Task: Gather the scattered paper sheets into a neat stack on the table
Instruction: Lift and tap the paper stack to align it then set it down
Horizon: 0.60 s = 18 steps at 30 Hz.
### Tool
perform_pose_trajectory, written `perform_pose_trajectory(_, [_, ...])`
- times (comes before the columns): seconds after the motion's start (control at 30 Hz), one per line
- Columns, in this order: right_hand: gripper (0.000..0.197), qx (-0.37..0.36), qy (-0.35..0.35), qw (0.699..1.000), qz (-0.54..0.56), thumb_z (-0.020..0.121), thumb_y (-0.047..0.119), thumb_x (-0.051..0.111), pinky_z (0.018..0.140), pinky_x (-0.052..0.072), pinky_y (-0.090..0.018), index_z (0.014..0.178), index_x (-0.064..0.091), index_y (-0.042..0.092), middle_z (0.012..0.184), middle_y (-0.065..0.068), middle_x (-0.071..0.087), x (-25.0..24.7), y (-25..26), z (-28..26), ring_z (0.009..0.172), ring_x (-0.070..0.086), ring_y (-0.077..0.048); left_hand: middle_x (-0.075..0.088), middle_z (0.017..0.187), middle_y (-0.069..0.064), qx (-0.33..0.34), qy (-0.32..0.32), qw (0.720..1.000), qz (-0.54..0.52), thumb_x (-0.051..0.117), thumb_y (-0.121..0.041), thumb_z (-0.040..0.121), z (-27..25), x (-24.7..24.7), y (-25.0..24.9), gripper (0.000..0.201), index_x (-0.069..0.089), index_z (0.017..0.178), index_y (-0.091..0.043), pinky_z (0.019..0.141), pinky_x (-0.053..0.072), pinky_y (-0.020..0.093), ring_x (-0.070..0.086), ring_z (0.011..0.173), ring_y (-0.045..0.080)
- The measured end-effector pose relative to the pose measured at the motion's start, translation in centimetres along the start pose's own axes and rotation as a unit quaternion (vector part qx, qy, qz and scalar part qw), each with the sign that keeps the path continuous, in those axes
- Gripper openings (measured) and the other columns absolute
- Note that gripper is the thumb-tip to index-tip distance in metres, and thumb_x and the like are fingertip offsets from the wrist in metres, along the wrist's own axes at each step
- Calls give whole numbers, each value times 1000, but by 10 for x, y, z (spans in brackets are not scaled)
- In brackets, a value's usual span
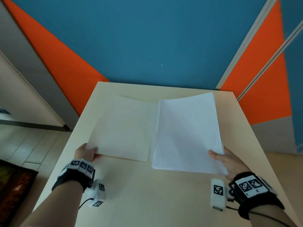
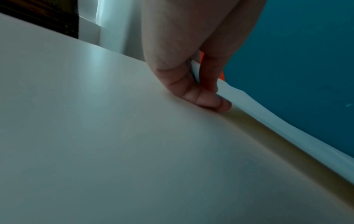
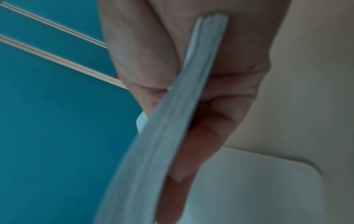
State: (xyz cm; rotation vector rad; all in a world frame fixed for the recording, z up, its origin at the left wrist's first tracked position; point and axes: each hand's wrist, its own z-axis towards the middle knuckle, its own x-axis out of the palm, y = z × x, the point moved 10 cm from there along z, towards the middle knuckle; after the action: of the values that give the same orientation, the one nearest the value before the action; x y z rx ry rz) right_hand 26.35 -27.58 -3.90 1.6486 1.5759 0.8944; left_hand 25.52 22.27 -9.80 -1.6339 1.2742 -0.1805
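Two lots of white paper are over the cream table (image 1: 139, 194). On the left is a thin sheet (image 1: 124, 126), its near-left corner pinched by my left hand (image 1: 86, 153), thumb on top. The left wrist view shows the left hand (image 2: 203, 91) with fingers on the table and the sheet's edge (image 2: 268, 119) lifted off the surface. On the right, a thicker paper stack (image 1: 188, 131) is raised off the table, gripped at its near-right corner by my right hand (image 1: 226, 159). In the right wrist view the right hand (image 3: 191, 98) clamps the stack's edge (image 3: 162, 136) between thumb and fingers.
The table's far edge (image 1: 164, 86) meets a blue and orange wall. A tiled floor (image 1: 24, 145) and a dark patterned mat (image 1: 14, 185) lie off the table's left side. Bare tabletop stretches between my forearms, near me.
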Motion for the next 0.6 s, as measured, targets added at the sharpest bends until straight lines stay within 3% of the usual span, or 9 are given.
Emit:
perform_pose_trajectory(0.17, [121,3,-14,1000,6,12,50,91,103,40,-54,122,55,13,120,-12,65,-11,-29,-50,112,59,-32,56,64,12,-17,6,1000,-12,56,-5,88,-48,-21,53,10,58,97,-1,59,47,33,53,56,24])
perform_pose_trajectory(0.27, [117,13,-11,1000,-1,12,50,91,101,41,-53,118,58,15,118,-11,66,-18,-48,-69,111,59,-32,59,70,14,-26,7,999,-25,57,-3,87,-74,-33,82,14,59,100,1,70,52,41,55,59,26])
perform_pose_trajectory(0.37, [107,20,-2,1000,-3,15,47,92,99,43,-53,113,60,15,115,-11,67,-22,-60,-82,108,60,-33,55,64,11,-24,0,1000,-20,55,-2,88,-98,-46,99,8,57,96,-2,49,46,25,50,53,22])
perform_pose_trajectory(0.4, [100,23,3,1000,-7,23,43,93,96,45,-51,113,59,14,112,-11,67,-20,-62,-87,105,61,-32,54,63,10,-23,-6,1000,-18,55,-2,89,-106,-51,104,6,56,94,-3,42,43,22,49,52,22])
perform_pose_trajectory(0.43, [88,31,9,999,-10,38,35,91,92,47,-48,117,58,12,109,-10,67,-18,-63,-91,101,61,-31,54,62,10,-23,-11,999,-20,54,-2,89,-113,-55,109,6,56,94,-3,41,42,22,49,52,21])
perform_pose_trajectory(0.5, [55,33,14,999,-21,75,15,72,89,47,-43,125,53,7,107,-9,66,-15,-66,-96,98,61,-30,54,62,10,-22,-15,999,-22,54,-1,88,-122,-60,118,6,56,94,-2,43,42,25,49,53,21])
perform_pose_trajectory(0.53, [45,36,12,999,-32,83,10,62,92,46,-45,127,51,7,110,-10,65,-16,-71,-95,101,60,-30,54,62,10,-22,-22,999,-22,55,0,88,-124,-63,122,6,56,94,-1,46,43,26,49,54,21])
perform_pose_trajectory(0.6, [39,48,9,998,-49,88,8,57,99,42,-48,127,51,8,116,-14,63,-18,-83,-94,108,59,-33,54,63,10,-30,-32,999,-28,56,0,87,-125,-69,134,9,57,96,-1,54,44,28,50,55,22])
